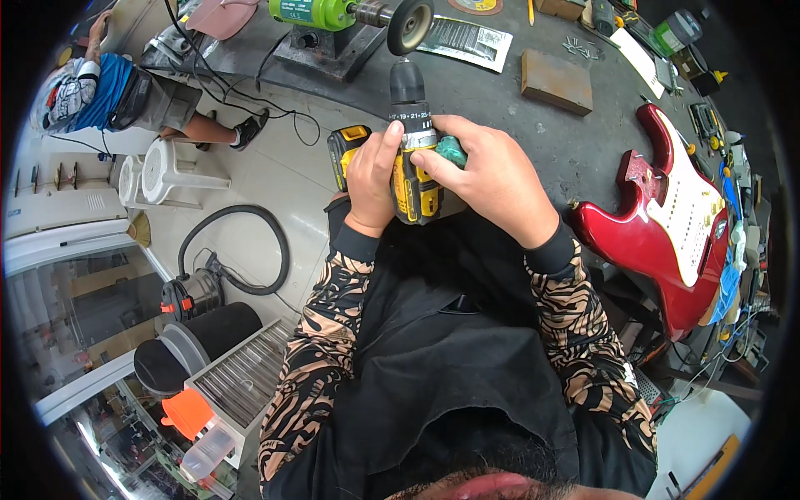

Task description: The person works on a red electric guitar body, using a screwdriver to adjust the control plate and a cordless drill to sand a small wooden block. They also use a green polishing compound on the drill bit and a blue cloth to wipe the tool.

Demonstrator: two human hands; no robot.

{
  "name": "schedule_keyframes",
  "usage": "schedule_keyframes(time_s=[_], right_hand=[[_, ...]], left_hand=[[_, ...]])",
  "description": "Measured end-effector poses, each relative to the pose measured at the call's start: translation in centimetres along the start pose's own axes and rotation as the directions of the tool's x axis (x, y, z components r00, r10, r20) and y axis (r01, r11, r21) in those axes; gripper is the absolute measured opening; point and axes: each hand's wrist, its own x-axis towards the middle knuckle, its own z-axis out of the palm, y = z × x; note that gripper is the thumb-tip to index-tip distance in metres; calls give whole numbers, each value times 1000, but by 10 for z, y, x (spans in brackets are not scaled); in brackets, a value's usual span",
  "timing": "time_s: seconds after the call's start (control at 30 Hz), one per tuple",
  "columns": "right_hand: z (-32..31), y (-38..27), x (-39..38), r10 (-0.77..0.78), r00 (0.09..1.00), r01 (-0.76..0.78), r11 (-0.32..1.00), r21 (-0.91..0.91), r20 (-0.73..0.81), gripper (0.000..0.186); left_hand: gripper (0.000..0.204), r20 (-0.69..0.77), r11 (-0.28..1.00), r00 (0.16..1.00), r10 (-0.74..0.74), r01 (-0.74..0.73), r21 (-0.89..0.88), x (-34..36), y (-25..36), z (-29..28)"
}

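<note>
A yellow-and-black cordless drill [417,193] is held upright in both hands, its black chuck [407,82] at the top, just below the wheel [408,27] of a green bench machine [308,12]. My left hand [373,179] is closed round the drill's left side, beside its battery [348,142]. My right hand [492,179] grips the right side, thumb on the body, with its curled fingers at a teal-green object [450,149] that I cannot make out. A red electric guitar body [683,296] with a white pickguard lies on the dark bench [550,150] to the right.
A metal block [556,82], a pouch [465,43], loose fasteners [578,49] and tools occupy the bench. Below left are white stools [162,171], a vacuum [193,292] with its hose and a metal tray [246,375]. Another person [100,96] is at upper left, beside hanging cables.
</note>
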Motion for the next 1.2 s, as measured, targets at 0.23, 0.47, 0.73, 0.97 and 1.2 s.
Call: schedule_keyframes(time_s=[0.23, 0.47, 0.73, 0.97, 1.2], right_hand=[[-1, 0, 0, 5, 1000, -5, 1000, 17, 1, 50], [0, 0, 0, -7, 1000, 7, 1000, 8, -10, 49], [0, 0, 1, 15, 1000, -15, 1000, 18, 7, 49], [0, 0, 1, -20, 1000, 20, 1000, 11, -8, 50], [-2, -1, 1, 1, 1000, -1, 1000, 26, 12, 49]], left_hand=[[87, 7, 1000, 1000, 6, -6, 10, 2, 1, -1], [89, 11, 1000, 1000, 22, -22, 10, 2, 1, -1], [87, 17, 1000, 1000, -3, 3, 19, 2, 2, -2], [87, 10, 1000, 1000, 3, -3, 23, 2, 3, -3], [86, 12, 1000, 1000, 7, -7, 24, 1, 1, -2]])
